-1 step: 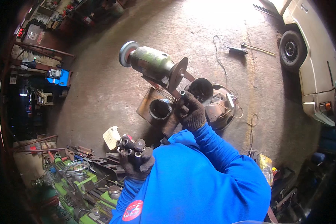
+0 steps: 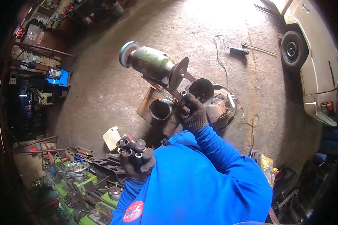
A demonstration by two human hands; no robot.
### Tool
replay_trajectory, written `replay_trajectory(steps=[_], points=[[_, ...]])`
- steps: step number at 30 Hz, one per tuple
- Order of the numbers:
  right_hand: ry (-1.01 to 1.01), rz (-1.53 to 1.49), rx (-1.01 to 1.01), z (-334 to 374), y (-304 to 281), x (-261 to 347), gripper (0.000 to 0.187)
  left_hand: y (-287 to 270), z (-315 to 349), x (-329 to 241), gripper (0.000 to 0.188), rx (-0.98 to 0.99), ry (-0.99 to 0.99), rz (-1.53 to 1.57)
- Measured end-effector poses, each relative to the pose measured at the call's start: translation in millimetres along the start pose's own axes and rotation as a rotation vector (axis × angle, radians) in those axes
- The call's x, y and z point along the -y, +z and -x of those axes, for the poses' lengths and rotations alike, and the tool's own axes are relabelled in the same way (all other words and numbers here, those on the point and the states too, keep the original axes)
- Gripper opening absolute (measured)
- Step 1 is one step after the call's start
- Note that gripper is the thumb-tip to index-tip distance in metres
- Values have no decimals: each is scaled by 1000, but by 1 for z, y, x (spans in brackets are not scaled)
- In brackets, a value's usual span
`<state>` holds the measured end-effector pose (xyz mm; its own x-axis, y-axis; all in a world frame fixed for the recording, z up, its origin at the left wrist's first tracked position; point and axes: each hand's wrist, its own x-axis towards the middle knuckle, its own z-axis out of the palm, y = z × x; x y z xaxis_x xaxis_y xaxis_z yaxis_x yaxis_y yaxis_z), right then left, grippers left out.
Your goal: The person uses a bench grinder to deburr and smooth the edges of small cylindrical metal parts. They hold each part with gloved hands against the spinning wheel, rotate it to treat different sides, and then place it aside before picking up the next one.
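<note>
Several short dark metal tubes [image 2: 127,144] with bright ring-shaped ends are bunched in my left hand [image 2: 138,167], which wears a dark knitted glove. My right hand [image 2: 194,115], gloved alike, has its fingers wrapped round a single metal tube [image 2: 183,93], its bright open end pointing up. Just beyond that hand stands a green bench grinder [image 2: 150,63], with a grey wheel [image 2: 127,54] at its left end and a thin brown disc [image 2: 179,74] at its right. A dark round can [image 2: 201,90] is beside my right fingers. Left of them is a rusty open-topped container [image 2: 144,105].
A wheel-like round base [image 2: 229,116] with cable lies right of the can. A cream-coloured box [image 2: 112,138] is near my left hand. Green machinery [image 2: 88,185] fills the lower left. A corded power tool [image 2: 238,51] lies on the floor, and a vehicle [image 2: 317,63] stands at right.
</note>
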<state>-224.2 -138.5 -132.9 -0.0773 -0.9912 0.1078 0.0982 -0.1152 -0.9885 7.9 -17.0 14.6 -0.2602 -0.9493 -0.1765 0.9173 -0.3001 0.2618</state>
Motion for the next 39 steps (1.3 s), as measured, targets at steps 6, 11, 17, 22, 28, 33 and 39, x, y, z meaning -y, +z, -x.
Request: replay_trajectory(steps=[6,11,17,22,28,33,39], points=[[115,-215,1,3,-5,-12,54,-4,-1,0,42,-5,-10,15],[141,-293,-59,-2,3,-53,57,-2,3,3,41,-25,38,-18],[163,-261,42,-14,-8,-84,43,0,6,2,44,-23,33,-12],[323,-1618,161,-24,-4,-24,26,-9,10,1,40,-48,62,-20],[282,-1545,214,-31,-2,9,12,-11,11,1,40,-32,41,-25],[330,-1592,191,-27,-6,17,9,-11,6,1,39,33,33,-40],[375,-1628,130,-16,-10,9,10,-8,6,1,39,-5,17,-33]])
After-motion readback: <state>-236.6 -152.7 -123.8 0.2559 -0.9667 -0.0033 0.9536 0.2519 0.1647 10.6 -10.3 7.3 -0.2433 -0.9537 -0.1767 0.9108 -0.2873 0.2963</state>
